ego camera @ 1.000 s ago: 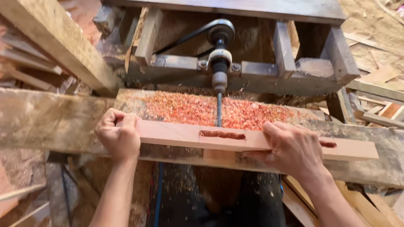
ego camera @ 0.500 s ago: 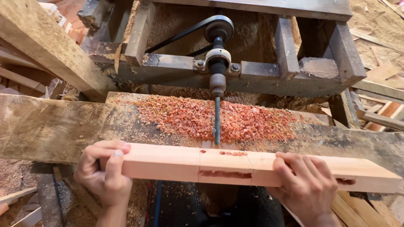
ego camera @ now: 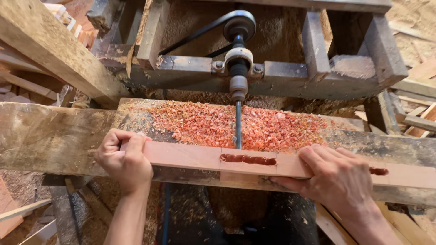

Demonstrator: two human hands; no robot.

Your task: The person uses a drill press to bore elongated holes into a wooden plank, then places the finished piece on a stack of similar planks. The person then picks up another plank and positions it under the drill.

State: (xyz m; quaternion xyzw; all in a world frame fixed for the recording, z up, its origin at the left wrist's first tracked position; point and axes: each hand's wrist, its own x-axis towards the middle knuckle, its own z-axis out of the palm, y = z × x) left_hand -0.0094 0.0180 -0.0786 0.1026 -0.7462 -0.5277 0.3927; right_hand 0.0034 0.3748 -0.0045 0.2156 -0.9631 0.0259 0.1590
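Fingers of left hand (ego camera: pixel 125 162) and right hand (ego camera: pixel 338 179) wrapped tight on wooden rail (ego camera: pixel 190 156); best kept flat, square against drill bit (ego camera: pixel 238 124).

Woodworking shop: belt-driven boring machine (ego camera: pixel 238 68), wood shavings (ego camera: pixel 218 122), stacked timber (ego camera: pixel 54 59).

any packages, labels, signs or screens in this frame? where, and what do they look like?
None in view: no package, label, sign or screen. Only bare wood and metal: the pale reddish wooden bar held by the left hand and right hand, the steel drill bit and red wood chips.
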